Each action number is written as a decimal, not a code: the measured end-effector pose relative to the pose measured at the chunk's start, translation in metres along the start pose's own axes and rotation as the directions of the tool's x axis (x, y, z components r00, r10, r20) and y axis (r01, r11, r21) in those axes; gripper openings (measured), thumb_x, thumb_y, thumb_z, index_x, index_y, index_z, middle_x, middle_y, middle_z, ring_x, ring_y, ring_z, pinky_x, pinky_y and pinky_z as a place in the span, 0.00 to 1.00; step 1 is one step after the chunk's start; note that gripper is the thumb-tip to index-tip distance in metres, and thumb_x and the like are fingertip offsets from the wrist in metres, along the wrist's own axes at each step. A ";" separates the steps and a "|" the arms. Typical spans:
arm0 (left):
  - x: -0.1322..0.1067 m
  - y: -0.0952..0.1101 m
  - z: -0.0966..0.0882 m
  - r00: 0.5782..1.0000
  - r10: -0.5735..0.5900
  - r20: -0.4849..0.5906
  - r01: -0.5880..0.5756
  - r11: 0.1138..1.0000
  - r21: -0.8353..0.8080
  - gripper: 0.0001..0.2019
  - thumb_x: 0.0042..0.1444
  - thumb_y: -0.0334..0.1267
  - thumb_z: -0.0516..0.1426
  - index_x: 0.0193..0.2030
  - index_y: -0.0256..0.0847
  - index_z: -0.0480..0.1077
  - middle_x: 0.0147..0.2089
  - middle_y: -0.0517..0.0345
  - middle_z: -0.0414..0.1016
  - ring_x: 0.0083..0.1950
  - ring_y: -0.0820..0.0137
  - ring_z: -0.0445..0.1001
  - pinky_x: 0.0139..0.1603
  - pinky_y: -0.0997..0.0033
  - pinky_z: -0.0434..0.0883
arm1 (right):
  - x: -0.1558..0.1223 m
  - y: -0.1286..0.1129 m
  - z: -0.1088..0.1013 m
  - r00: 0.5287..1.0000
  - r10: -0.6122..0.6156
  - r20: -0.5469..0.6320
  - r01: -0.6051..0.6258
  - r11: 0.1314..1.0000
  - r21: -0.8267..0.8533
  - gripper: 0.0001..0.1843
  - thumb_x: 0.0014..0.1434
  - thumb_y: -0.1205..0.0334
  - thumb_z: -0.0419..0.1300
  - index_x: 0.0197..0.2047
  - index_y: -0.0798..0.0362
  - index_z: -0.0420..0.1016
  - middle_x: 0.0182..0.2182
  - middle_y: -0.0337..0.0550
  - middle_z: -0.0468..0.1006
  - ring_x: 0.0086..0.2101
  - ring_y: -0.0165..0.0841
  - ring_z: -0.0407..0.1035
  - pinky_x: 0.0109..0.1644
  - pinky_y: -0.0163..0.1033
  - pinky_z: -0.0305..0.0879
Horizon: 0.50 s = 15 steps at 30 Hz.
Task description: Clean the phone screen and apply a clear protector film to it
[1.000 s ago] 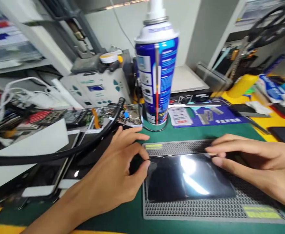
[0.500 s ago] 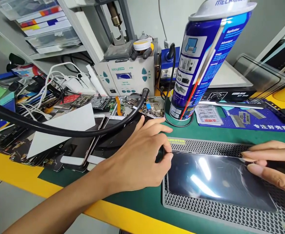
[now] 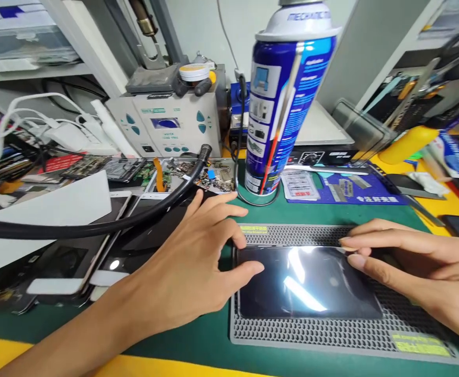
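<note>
Lower centre, the phone screen (image 3: 310, 283) lies lengthwise left-to-right, glossy black, glare-streaked; left hand (image 3: 200, 256) pinch apart, right hand (image 3: 429, 269) grip unclear.

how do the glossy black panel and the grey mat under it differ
Surface: the black panel is smooth and reflects bright light, while the grey mat has a honeycomb-like pattern and looks dull.
Size: the grey mat is larger, showing beyond the black panel's near and far edges.
Markings: the grey mat carries yellow-green labels; none shows on the black panel.
Shared: both are thin and roughly rectangular.
</note>
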<state>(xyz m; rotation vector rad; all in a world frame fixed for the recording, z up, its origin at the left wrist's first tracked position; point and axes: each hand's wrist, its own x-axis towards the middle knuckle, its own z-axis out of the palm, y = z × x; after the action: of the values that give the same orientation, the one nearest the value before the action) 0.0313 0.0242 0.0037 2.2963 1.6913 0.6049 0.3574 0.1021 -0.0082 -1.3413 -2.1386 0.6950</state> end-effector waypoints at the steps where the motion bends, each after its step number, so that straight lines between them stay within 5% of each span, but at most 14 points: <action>1: -0.001 -0.001 0.002 1.000 0.018 -0.019 -0.017 1.000 0.014 0.15 0.65 0.52 0.62 0.40 0.49 0.62 0.65 0.58 0.73 0.79 0.61 0.60 0.83 0.32 0.44 | 0.002 -0.007 0.000 0.999 -0.032 0.041 0.030 0.999 0.037 0.07 0.59 0.47 0.71 0.39 0.36 0.89 0.40 0.37 0.88 0.39 0.39 0.84 0.39 0.32 0.82; 6: -0.001 -0.004 0.008 0.993 0.097 -0.064 -0.092 0.993 0.075 0.17 0.64 0.53 0.63 0.41 0.49 0.59 0.61 0.53 0.75 0.76 0.55 0.63 0.81 0.27 0.46 | 0.009 -0.029 0.000 0.998 -0.044 0.046 0.037 0.988 0.149 0.03 0.59 0.51 0.71 0.37 0.33 0.88 0.36 0.35 0.88 0.36 0.36 0.83 0.32 0.29 0.78; 15: 0.003 -0.003 0.007 0.989 0.131 -0.067 -0.123 0.986 0.113 0.17 0.64 0.53 0.62 0.40 0.50 0.59 0.59 0.52 0.77 0.76 0.53 0.65 0.81 0.26 0.49 | 0.005 -0.022 0.000 0.995 -0.063 0.075 0.052 0.988 0.148 0.04 0.63 0.52 0.70 0.40 0.31 0.87 0.41 0.32 0.87 0.39 0.33 0.82 0.37 0.29 0.76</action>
<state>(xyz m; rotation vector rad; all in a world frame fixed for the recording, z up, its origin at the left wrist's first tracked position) 0.0322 0.0289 -0.0030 2.5024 1.6576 0.6457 0.3410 0.0981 0.0068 -1.1883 -2.1334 0.8766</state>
